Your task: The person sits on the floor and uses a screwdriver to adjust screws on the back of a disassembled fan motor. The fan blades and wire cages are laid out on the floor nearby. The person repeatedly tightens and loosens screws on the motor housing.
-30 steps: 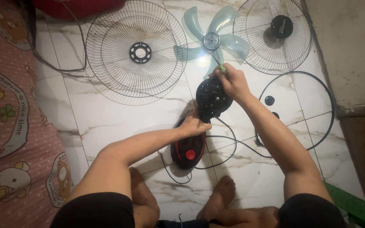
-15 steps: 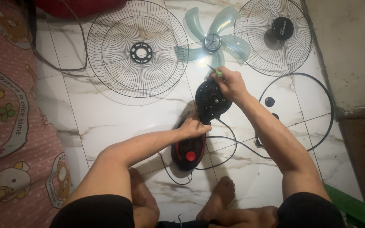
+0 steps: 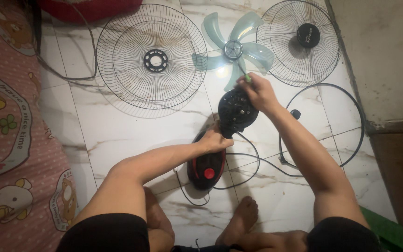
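Head view, rear grille [image 3: 150,60]: upper left of centre, flat on tiles.
Front grille [image 3: 299,39]: upper right.
Blade [image 3: 233,49]: between grilles (pale green).
Fan motor housing [image 3: 235,112]: centre, atop red-black base [image 3: 205,165].
Left hand [image 3: 214,140]: gripping the fan's neck.
Right hand [image 3: 257,93]: closed around green screwdriver [image 3: 244,75], at housing.

White marbled tile floor [image 3: 117,135], two wire fan grilles [image 3: 151,60], pale-green fan blade [image 3: 234,49], black ring [image 3: 350,121], fan base [image 3: 206,165]
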